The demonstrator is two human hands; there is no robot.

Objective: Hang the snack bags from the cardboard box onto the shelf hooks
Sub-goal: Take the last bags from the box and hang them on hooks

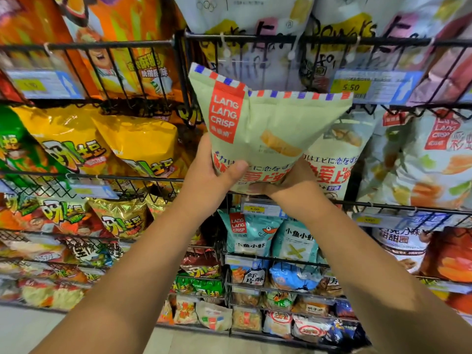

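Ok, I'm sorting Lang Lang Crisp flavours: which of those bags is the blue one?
The blue bag with the cartoon shrimp, lowest of the three. The held bag is pale green, and the far-right bag is whitish.

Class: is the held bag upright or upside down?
Upright: the bag has its striped seal on top; left hand and right hand grip its bottom.

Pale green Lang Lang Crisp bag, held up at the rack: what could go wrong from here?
1. The left hand and right hand grip only the bottom of the pale green bag; its free top may flop or snag on the black wire rail above.
2. Its top right corner sits by the yellow price tag and could knock it.
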